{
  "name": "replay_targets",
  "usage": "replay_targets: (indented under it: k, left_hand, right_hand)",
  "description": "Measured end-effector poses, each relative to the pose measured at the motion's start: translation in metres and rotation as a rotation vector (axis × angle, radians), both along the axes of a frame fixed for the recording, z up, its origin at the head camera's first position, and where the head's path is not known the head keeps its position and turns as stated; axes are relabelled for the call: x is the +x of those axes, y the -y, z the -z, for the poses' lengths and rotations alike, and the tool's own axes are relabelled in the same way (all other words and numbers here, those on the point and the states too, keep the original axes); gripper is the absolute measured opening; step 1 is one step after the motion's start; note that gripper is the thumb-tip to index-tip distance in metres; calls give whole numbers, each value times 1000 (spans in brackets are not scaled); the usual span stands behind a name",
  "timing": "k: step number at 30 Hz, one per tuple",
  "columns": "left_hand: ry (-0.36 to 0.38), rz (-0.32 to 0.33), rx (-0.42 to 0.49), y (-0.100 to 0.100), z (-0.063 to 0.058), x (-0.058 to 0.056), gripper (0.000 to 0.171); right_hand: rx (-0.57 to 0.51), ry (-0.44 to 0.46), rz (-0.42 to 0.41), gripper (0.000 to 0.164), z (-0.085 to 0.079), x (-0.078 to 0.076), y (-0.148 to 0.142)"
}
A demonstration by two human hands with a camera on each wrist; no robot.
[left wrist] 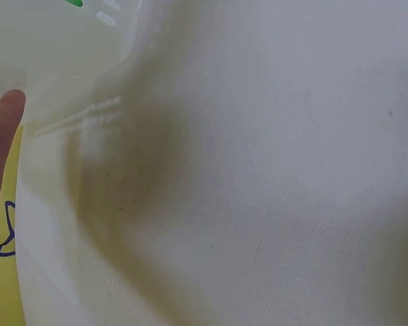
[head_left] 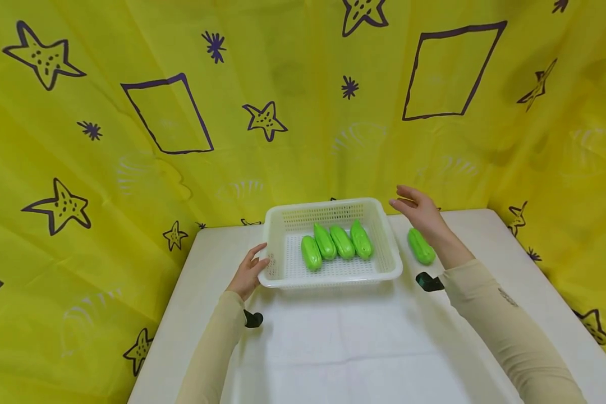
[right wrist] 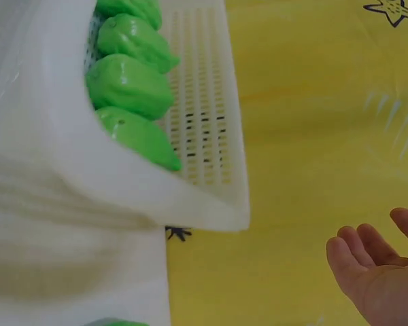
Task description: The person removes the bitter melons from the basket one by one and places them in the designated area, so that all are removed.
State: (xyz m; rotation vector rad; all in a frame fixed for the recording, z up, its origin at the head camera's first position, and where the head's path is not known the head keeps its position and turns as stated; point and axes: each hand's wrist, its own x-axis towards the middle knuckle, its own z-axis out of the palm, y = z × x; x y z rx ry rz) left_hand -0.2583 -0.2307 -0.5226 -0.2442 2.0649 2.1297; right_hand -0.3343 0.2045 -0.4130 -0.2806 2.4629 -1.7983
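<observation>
A white plastic basket (head_left: 328,278) stands on the table, holding several green ridged vegetables (head_left: 341,242) side by side. At its left side, my left hand (head_left: 247,274) touches the rim with thumb and fingers spread; only the digits nearest the basket show in the left wrist view. Beyond the basket's right side, my right hand (head_left: 421,215) hovers with loosely bent fingers and holds nothing. Below that hand, another green vegetable (head_left: 421,247) lies on the table outside the basket. In the right wrist view the right palm (right wrist: 387,288) is bare.
A white cloth covers the table (head_left: 343,348). Yellow curtains (head_left: 303,163) printed with stars and frames hang behind and at both sides, close to the table edges. Dark wrist straps (head_left: 428,281) show near both sleeves.
</observation>
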Motion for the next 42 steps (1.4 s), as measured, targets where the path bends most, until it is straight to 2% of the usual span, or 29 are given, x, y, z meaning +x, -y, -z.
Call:
replay_targets:
  k: [7, 13, 20, 27, 31, 39, 42]
  left_hand:
    - [3, 29, -11, -1, 4, 1, 52]
    - [-1, 29, -12, 0, 3, 1, 52]
    - [-8, 23, -10, 0, 1, 0, 51]
    - [-1, 21, -30, 2, 2, -2, 52]
    - [-3, 11, -31, 1, 2, -2, 52]
    - [6, 1, -17, 3, 4, -1, 52]
    - [15, 19, -13, 3, -1, -1, 54]
  right_hand:
    - [35, 17, -65, 76, -8, -4, 16]
    - [44, 51, -148, 76, -15, -11, 34]
    - [66, 10, -227, 72, -18, -23, 60]
    - [109, -38, -270, 70, -9, -35, 87]
    - [98, -53, -293, 69, -2, -41, 101]
    - [78, 10, -342, 67, 13, -49, 122]
    - [93, 30, -350, 66, 19, -49, 129]
